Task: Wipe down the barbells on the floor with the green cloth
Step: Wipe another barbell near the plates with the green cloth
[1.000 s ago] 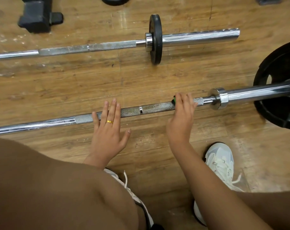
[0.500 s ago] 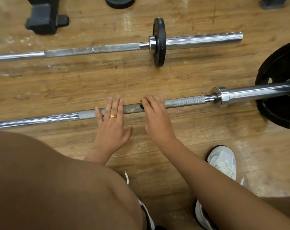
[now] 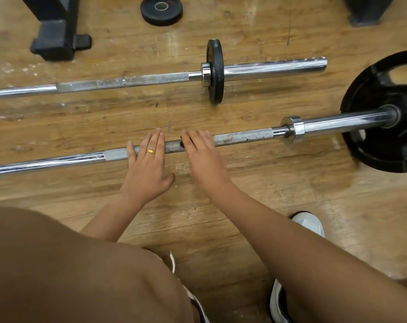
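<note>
Leftmost, the near barbell (image 3: 58,161) lies flat on the wooden floor (image 3: 267,206), its smooth chrome giving way to rough knurling just before the hands. The left hand (image 3: 149,164) rests on that knurled stretch, released, with straight fingers laid across the bar and nothing grasped. It looks placed to steady the shaft against rolling.

Just beside it, the green cloth (image 3: 181,143) shows only as a thin dark-green sliver at the edge of the right hand (image 3: 203,159), trapped between palm and bar. The right hand's fingers lie over the top of the shaft, on the cloth. The thumb is hidden, so I cannot tell whether this hand clasps round the bar or merely presses down.

Handling judgement: the cloth is soft and light and will bunch or slip out unless pinned to the metal, so it wants wrapping round the shaft under a firm palm. The bar is stiff and heavy, and best wiped where it lies, not lifted. The knurling will likely drag at the fabric, while the chrome sleeve past the collar (image 3: 295,129) should let it glide.

Farther right, the large black plate (image 3: 384,145) anchors that end. Beyond, the far barbell (image 3: 128,81) lies roughly parallel and well apart, with no hand on it.
</note>
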A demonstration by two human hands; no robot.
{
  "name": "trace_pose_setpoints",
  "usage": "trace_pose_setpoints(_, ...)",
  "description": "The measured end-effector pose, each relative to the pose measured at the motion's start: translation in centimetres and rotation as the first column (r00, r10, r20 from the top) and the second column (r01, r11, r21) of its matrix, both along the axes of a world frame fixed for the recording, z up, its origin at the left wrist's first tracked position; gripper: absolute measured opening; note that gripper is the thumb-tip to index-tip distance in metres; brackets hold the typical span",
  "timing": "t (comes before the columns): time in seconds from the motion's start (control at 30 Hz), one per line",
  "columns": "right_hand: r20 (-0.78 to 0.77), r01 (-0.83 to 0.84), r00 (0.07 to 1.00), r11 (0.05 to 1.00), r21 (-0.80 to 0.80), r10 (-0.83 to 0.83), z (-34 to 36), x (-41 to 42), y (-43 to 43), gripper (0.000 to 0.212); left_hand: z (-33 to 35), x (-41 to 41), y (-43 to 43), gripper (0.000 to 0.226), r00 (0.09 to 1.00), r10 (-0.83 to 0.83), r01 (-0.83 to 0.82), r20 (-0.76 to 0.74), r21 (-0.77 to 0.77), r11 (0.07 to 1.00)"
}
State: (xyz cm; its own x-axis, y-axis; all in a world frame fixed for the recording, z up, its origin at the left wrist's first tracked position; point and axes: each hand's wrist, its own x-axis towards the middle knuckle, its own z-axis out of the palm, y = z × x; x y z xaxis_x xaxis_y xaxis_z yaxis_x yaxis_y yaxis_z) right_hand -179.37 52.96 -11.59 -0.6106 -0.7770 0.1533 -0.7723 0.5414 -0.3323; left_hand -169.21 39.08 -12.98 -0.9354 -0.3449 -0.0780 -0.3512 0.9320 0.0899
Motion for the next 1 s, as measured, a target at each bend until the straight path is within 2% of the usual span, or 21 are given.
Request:
trace_pose_setpoints(0.1,-0.036,-0.070,0.997,0.997,0.033,0.072,0.1,-2.4,0.2,0.075,0.2,-0.8,-1.0,0.105,1.000,-0.017,0.016,0.012,0.015,1.000)
trace_pose_setpoints(0.23,0.005,0.089,0.996,0.996,-0.009,-0.088,-0.5,-2.7,1.1,0.076,0.1,-1.8,-2.2,0.108,1.000,-0.030,0.030,0.005,-0.002,1.000)
trace_pose_setpoints(0.37,-0.014,0.128,0.992,0.992,-0.019,-0.128,-0.3,-3.0,-0.6,0.075,0.3,-2.9,-2.6,0.107,1.000,0.001,-0.001,0.013,-0.022,1.000)
trace_pose_setpoints(0.5,-0.031,0.080,0.996,0.996,0.035,-0.079,-0.3,-3.9,-0.8,0.076,0.5,-3.8,-2.9,0.107,1.000,0.010,-0.010,0.013,-0.014,1.000)
trace_pose_setpoints(0.63,-0.044,0.062,0.997,0.998,0.022,-0.061,-0.3,-4.8,-1.1,0.072,0.6,-4.5,-3.3,0.107,0.999,0.025,-0.025,0.024,-0.015,1.000)
trace_pose_setpoints(0.77,-0.057,0.023,0.998,1.000,0.018,-0.022,-0.3,-6.2,-1.1,0.079,0.9,-4.9,-4.0,0.104,0.999,0.006,-0.006,0.047,-0.003,1.000)
trace_pose_setpoints(0.9,-0.047,0.170,0.984,0.984,-0.046,-0.172,-0.8,-7.8,1.3,0.085,1.3,-5.2,-4.6,0.103,0.995,-0.012,0.011,0.096,0.010,1.000)
trace_pose_setpoints(1.0,-0.023,0.257,0.965,0.963,-0.081,-0.260,-1.1,-7.6,1.0,0.083,1.3,-5.6,-4.4,0.105,0.993,0.010,-0.010,0.114,-0.002,1.000)
